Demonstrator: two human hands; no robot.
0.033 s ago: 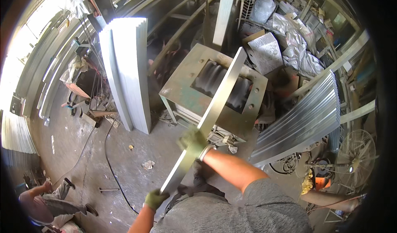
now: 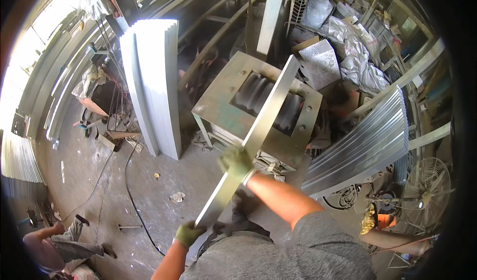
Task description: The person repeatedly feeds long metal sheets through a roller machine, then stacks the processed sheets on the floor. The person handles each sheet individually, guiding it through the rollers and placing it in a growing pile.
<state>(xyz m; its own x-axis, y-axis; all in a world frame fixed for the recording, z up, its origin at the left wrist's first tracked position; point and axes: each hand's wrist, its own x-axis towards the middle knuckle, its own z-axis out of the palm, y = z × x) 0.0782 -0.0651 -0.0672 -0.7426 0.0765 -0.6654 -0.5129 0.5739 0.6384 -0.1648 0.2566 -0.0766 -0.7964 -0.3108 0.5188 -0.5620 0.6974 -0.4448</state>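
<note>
A long, flat metal bar (image 2: 271,108) slants from near my body up over a worn metal machine (image 2: 218,98). Its far part crosses the machine's square opening, where dark ribbed rollers (image 2: 253,93) show. My left hand (image 2: 189,234), in a green work glove, is closed on the near end of the bar. Farther up, my right hand (image 2: 236,163), gloved alike, is wrapped over the bar just short of the machine; its fingers are slightly blurred. The underside of each grip is hidden.
Upright metal profiles (image 2: 154,86) stand left of the machine; a stack of shiny profiles (image 2: 365,141) leans at right. A black cable (image 2: 128,180) runs over the floor. A fan (image 2: 425,195) stands at right, near another person's yellow-gloved hand (image 2: 368,219). Another person (image 2: 54,245) is at lower left.
My right hand has moved slightly up and to the right with the bar. My left hand has risen a little, still gripping the near end.
</note>
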